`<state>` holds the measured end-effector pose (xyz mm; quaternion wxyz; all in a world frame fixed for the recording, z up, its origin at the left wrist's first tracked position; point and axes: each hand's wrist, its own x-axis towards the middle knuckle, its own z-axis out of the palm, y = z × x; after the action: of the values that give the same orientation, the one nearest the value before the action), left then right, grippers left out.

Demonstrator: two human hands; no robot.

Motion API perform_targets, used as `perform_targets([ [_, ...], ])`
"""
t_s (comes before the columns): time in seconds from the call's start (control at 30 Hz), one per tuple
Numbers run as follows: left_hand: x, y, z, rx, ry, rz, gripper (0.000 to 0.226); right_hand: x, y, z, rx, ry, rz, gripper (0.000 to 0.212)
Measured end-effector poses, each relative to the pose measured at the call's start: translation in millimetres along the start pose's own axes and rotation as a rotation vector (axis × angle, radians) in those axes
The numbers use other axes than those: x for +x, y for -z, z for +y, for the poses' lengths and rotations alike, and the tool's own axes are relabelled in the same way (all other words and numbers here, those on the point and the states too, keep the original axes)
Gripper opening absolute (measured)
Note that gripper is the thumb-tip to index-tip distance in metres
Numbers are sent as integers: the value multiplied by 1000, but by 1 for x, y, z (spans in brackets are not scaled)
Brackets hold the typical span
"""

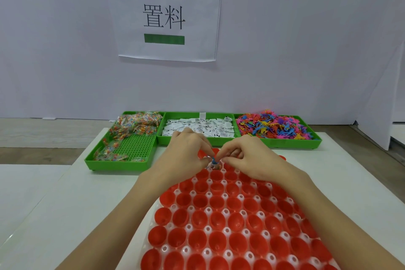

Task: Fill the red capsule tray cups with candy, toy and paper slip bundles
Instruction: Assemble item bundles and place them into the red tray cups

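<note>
While both hands work one far cup: tray almost entirely unfilled.
Left hand (188,149): fingertips pinched together on the bundle (214,161), over the far rows of the red capsule tray (219,221).
Right hand (245,155): thumb and forefinger also closed on that bundle, from the other side; remaining fingers curled.
Bundle: blue toy piece shows between the fingertips, clear candy wrapper just below it; paper slip not visible, can't confirm it's in there.
Bundle location: at the mouth of a far-row cup, looks partly seated, not fully down.
Supplies: candy tray (122,149) far left, slip tray (197,128) centre, toy tray (276,127) far right, all beyond the capsule tray on the white table (54,204).
Step, my read: pressing the bundle into the cup.
Risk 1: bundle springs back up on release, since wrapper and soft toy look springy.
Risk 2: slip drops out or gets left behind, so cup ends up short one item.
Risk 3: wrists hang low over near cups; a drag could shift the light tray.
</note>
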<state>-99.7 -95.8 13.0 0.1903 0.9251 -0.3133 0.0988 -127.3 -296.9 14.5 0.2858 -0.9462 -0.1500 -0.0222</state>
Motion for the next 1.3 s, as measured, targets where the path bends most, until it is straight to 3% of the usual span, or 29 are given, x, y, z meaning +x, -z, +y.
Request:
perform_targets([
  [0.43, 1, 10, 2, -143, 40, 26, 21, 0, 6, 6, 28, -5, 20, 15],
  [0.6, 0, 38, -17, -168, 87, 159, 21, -11, 31, 0, 98, 3, 90, 16],
  [0.87, -19, 63, -95, 17, 398, 313, 18, -70, 47, 9, 338, -76, 179, 25],
  [0.93, -26, 54, -112, 92, 451, 237, 27, -85, 38, 15, 403, -121, 203, 27],
  [1.03, -36, 39, -127, 149, 460, -26, 49, -96, 25, 21, 466, -163, 260, 30],
  [1.1, -39, 33, -130, 131, 464, -126, 50, -98, 20, 23, 469, -165, 273, 31],
  [1.3, -36, 35, -126, 133, 405, -5, 10, -99, 21, 21, 422, -146, 307, 27],
])
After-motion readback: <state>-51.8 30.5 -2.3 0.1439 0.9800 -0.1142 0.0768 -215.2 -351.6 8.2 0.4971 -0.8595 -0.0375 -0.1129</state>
